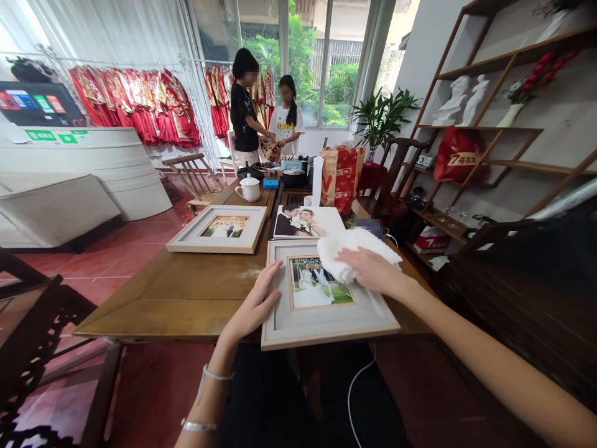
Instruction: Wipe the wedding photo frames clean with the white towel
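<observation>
Below centre: white cloth (359, 239) hides upper-right corner of picture frame (321, 322). Right fingers (351, 257) atop cloth; left fingers (267, 277) touching frame's left edge; grip unclear, both.

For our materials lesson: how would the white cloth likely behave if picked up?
The white cloth would probably droop, since it lies in soft folds under the right hand. Its fluffy look suggests it is light for its size. Being soft, it seems unlikely to break.
</observation>
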